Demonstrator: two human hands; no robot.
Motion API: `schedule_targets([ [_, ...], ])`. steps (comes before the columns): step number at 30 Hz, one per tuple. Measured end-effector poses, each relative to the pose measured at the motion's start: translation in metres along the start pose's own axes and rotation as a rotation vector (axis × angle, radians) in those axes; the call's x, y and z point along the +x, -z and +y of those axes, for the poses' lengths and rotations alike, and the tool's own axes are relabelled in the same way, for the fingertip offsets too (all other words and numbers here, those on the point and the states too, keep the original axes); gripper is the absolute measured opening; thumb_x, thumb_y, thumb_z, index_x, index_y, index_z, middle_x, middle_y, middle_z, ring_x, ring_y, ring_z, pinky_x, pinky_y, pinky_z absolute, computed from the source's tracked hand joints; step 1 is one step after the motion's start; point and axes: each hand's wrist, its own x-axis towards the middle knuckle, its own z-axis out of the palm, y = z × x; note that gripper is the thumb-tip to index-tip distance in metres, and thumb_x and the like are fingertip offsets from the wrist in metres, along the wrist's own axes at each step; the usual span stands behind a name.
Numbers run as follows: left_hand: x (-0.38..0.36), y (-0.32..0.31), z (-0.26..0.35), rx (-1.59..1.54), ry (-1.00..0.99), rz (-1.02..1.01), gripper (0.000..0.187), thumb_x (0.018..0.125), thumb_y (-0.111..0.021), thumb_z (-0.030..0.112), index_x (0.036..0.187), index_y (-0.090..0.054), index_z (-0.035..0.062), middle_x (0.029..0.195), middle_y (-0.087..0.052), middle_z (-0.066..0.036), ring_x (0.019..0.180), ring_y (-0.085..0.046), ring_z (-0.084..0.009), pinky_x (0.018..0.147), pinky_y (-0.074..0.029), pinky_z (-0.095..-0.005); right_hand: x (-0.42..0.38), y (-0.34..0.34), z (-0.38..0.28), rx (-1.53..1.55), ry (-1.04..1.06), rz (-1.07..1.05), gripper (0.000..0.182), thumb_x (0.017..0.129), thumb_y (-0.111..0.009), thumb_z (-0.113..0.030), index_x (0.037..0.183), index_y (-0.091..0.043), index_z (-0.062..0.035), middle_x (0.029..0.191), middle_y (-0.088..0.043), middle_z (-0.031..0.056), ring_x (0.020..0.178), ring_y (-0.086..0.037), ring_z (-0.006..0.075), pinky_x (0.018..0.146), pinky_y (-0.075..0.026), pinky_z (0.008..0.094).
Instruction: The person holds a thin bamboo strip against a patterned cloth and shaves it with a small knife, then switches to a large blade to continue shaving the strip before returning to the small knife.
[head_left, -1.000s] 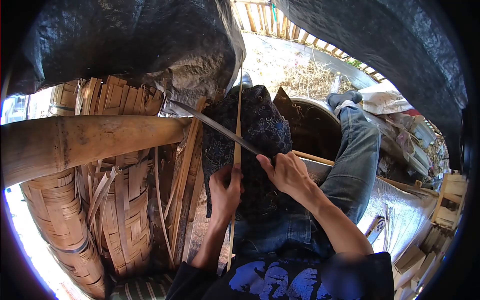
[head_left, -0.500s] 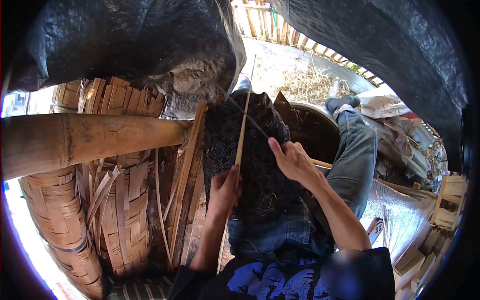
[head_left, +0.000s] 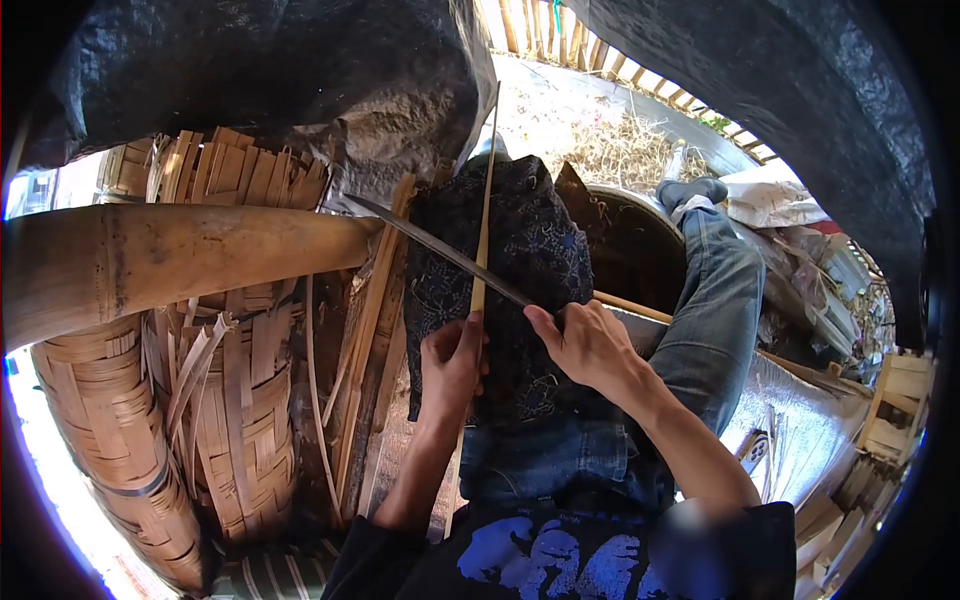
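The left hand [head_left: 452,365] is closed, its thumb and fingers pinching a thin pale strip [head_left: 485,230], which runs forward above the dark patterned cloth [head_left: 548,250]. The right hand [head_left: 592,345] is folded around the near end of a long knife [head_left: 430,243], so that its handle is mostly hidden in the fist. The knife crosses the strip just beyond the left hand, and in this view its tip appears above the end of a thick bamboo pole [head_left: 200,255]
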Motion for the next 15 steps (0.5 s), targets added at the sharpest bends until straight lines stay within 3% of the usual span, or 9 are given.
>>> schedule_targets([
  [3, -0.004, -0.001, -0.001, 0.022, -0.009, 0.024, 0.039, 0.092, -0.054, 0.038, 0.072, -0.056, 0.0050, 0.051, -0.045, 0.002, 0.044, -0.043, -0.0044, 0.034, -0.029, -0.0208, 0.001, -0.003, 0.000, 0.012, 0.019, 0.040, 0.057, 0.088, -0.059, -0.035, 0.044, -0.039, -0.0062, 0.039, -0.040, 0.0155, 0.033, -0.044, 0.0329, 0.034, -0.031, 0.0413],
  [5, -0.005, -0.001, -0.003, 0.022, 0.001, 0.040, 0.038, 0.092, -0.053, 0.038, 0.072, -0.056, 0.0052, 0.051, -0.045, 0.002, 0.043, -0.042, -0.0043, 0.034, -0.029, -0.0207, 0.002, -0.003, -0.001, -0.008, -0.009, -0.008, 0.070, 0.090, -0.047, -0.051, 0.045, -0.051, 0.0010, 0.044, -0.051, 0.0220, 0.041, -0.055, 0.0366, 0.039, -0.044, 0.0435],
  [8, -0.012, -0.005, -0.008, 0.026, -0.001, 0.058, 0.037, 0.092, -0.053, 0.038, 0.073, -0.056, 0.0065, 0.050, -0.044, 0.003, 0.039, -0.038, -0.0046, 0.034, -0.026, -0.0210, 0.005, -0.014, 0.002, -0.057, 0.098, 0.147, 0.068, 0.090, -0.048, -0.050, 0.045, -0.050, 0.0008, 0.044, -0.051, 0.0216, 0.042, -0.056, 0.0372, 0.039, -0.044, 0.0436],
  [11, -0.030, -0.011, -0.014, 0.020, -0.002, 0.040, 0.035, 0.092, -0.052, 0.037, 0.073, -0.054, 0.0077, 0.047, -0.042, 0.003, 0.036, -0.035, -0.0048, 0.033, -0.024, -0.0212, 0.030, -0.023, 0.008, -0.009, 0.041, 0.245, 0.067, 0.090, -0.048, -0.049, 0.045, -0.048, -0.0003, 0.043, -0.050, 0.0214, 0.043, -0.056, 0.0384, 0.039, -0.044, 0.0436],
  [12, -0.036, -0.010, -0.015, 0.002, 0.005, 0.018, 0.035, 0.093, -0.052, 0.037, 0.072, -0.054, 0.0079, 0.047, -0.042, 0.003, 0.035, -0.035, -0.0047, 0.032, -0.023, -0.0211, 0.035, -0.006, 0.001, 0.026, -0.137, 0.068, 0.066, 0.090, -0.047, -0.050, 0.046, -0.048, -0.0010, 0.045, -0.051, 0.0222, 0.045, -0.057, 0.0395, 0.040, -0.045, 0.0441],
  [15, -0.032, -0.003, -0.016, -0.044, 0.009, -0.018, 0.035, 0.093, -0.051, 0.036, 0.071, -0.053, 0.0085, 0.047, -0.042, 0.003, 0.034, -0.035, -0.0044, 0.030, -0.023, -0.0206, 0.040, -0.013, 0.011, -0.052, -0.022, 0.212, 0.069, 0.091, -0.044, -0.052, 0.047, -0.051, 0.0011, 0.048, -0.053, 0.0241, 0.048, -0.058, 0.0394, 0.043, -0.047, 0.0444],
])
